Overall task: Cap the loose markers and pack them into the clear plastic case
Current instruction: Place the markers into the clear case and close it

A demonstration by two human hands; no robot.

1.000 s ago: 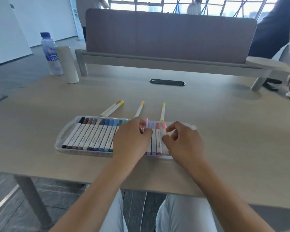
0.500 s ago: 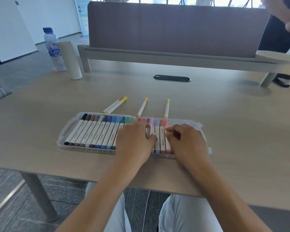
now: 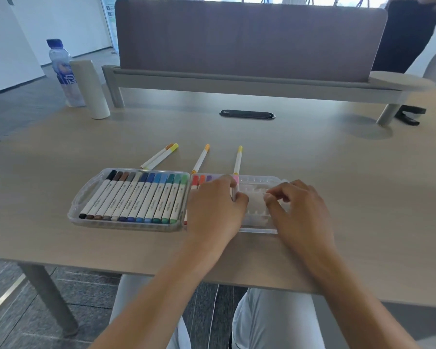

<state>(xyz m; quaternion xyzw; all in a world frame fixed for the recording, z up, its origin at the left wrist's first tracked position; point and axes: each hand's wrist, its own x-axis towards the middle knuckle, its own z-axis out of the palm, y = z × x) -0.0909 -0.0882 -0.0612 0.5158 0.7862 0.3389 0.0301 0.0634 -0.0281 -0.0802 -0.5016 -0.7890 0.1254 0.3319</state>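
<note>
Clear plastic marker case [image 3: 86, 197] on pale wooden table [image 3: 363, 197], part filled.
Left hand [image 3: 212, 212] pinched a pink-capped white marker [image 3: 234, 187] over the case's right half; right hand [image 3: 297, 212] curled, holding nothing visible; four yellow- and orange-capped white markers [image 3: 202, 157] lay behind.

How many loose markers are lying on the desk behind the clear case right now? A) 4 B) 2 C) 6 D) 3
A: four markers lie on the desk beyond the clear plastic case: a touching pair at left, orange-capped marker and yellow-capped marker, then a single orange-capped marker, then a single yellow-capped marker.
</note>
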